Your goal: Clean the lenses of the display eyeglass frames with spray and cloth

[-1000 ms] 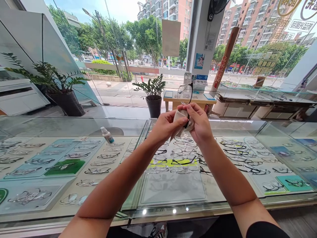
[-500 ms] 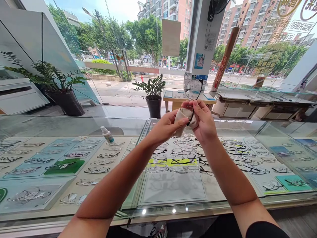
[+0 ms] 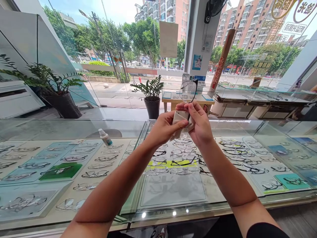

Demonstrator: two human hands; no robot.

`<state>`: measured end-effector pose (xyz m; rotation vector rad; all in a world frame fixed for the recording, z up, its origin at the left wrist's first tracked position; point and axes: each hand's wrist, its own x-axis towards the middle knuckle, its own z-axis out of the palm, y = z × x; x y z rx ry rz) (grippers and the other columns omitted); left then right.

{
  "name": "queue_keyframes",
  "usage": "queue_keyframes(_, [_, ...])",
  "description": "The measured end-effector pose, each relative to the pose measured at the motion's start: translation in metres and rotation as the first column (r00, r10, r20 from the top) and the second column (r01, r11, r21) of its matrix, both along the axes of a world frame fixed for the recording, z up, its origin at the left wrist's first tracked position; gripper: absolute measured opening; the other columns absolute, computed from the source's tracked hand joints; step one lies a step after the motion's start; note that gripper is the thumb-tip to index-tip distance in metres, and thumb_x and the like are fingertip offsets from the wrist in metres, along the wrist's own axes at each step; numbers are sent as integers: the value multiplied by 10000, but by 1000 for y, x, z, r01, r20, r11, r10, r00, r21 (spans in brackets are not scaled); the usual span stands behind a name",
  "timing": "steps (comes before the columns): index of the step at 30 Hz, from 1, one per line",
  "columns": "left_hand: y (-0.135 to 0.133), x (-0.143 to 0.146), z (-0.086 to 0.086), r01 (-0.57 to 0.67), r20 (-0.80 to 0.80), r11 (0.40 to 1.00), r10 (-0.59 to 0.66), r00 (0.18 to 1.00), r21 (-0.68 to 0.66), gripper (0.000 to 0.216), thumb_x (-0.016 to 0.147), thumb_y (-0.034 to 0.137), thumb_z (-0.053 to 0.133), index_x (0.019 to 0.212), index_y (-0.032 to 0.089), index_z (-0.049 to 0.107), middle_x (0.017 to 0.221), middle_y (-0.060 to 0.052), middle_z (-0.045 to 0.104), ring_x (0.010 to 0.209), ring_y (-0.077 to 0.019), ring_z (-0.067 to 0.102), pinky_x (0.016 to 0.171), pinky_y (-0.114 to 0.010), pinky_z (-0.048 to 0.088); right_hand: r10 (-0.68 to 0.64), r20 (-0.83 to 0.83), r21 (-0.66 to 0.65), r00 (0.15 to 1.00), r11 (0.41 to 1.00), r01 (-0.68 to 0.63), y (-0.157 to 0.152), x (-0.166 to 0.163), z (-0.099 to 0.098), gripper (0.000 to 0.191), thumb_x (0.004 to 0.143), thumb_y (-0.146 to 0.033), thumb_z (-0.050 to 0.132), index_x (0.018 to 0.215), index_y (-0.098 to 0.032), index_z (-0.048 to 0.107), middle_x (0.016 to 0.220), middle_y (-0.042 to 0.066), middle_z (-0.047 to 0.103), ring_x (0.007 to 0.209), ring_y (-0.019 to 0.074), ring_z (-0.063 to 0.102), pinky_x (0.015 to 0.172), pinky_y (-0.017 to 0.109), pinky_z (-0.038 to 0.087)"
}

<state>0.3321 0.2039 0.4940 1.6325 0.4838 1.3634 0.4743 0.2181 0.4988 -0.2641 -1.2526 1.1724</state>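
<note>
Above the glass counter, my two hands meet around a pair of eyeglasses (image 3: 196, 90) and a pale cloth (image 3: 180, 116). My left hand (image 3: 165, 127) is closed on the cloth, its thumb pressed over it. My right hand (image 3: 201, 125) pinches the eyeglasses beside the cloth. One lens with a dark rim stands up above my fingertips; the cloth and fingers hide the other part of the frame. A white spray bottle (image 3: 105, 137) with a bluish label stands on the counter to the left of my hands.
Rows of eyeglasses (image 3: 184, 161) lie inside the glass display counter (image 3: 173, 195) below my arms. Behind it stand a potted plant (image 3: 152, 107), a small wooden display table (image 3: 170, 101) and a large window. Another potted plant (image 3: 61, 105) is at the left.
The eyeglasses have turned, so the upright lens now faces me more fully. The cloth is bunched smaller between my hands. The view has shifted slightly.
</note>
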Motion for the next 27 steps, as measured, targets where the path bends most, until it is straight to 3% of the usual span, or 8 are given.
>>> queue_keyframes(5, [-1, -1, 3, -106, -16, 993, 107, 994, 43, 409, 767, 508, 985, 821, 167, 766, 700, 7, 650, 625, -121, 525, 594, -273, 428, 16, 55, 5, 998, 1000, -17, -9, -3, 1, 328, 904, -613, 808, 911, -306, 693, 1170, 27, 852, 1224, 261, 769, 1021, 454, 653])
queue_keyframes(11, [-6, 7, 2, -242, 16, 962, 242, 970, 124, 442, 817, 595, 928, 868, 182, 779, 738, -7, 672, 656, -145, 538, 623, -295, 470, 1, 51, 38, 999, 999, -3, -15, -5, 3, 304, 918, -612, 796, 895, -319, 719, 1118, 17, 854, 1204, 261, 774, 1067, 485, 638])
queue_keyframes(19, [-4, 4, 1, -144, -32, 952, 158, 987, 271, 407, 989, 610, 756, 1056, 210, 792, 913, -46, 686, 910, -203, 630, 836, -317, 534, -16, -20, 83, 1000, 996, 17, -15, -2, 5, 275, 908, -564, 832, 869, -311, 732, 989, 3, 825, 1200, 266, 769, 1197, 522, 579])
queue_keyframes(23, [-3, 2, 0, -66, -37, 973, 76, 996, 220, 306, 983, 504, 799, 1041, 203, 802, 916, -33, 708, 823, -168, 611, 781, -305, 519, -61, -1, 60, 998, 996, 61, -13, -3, 3, 300, 921, -590, 804, 882, -307, 712, 1030, 21, 830, 1146, 263, 779, 1126, 512, 622])
queue_keyframes(27, [-3, 5, -1, -177, 25, 966, 175, 984, 186, 304, 885, 472, 906, 957, 188, 826, 832, -17, 725, 748, -150, 605, 721, -295, 497, -6, 6, 82, 1000, 997, 6, -13, -5, 0, 263, 959, -566, 777, 921, -309, 741, 1113, 28, 852, 1188, 259, 784, 1143, 515, 614])
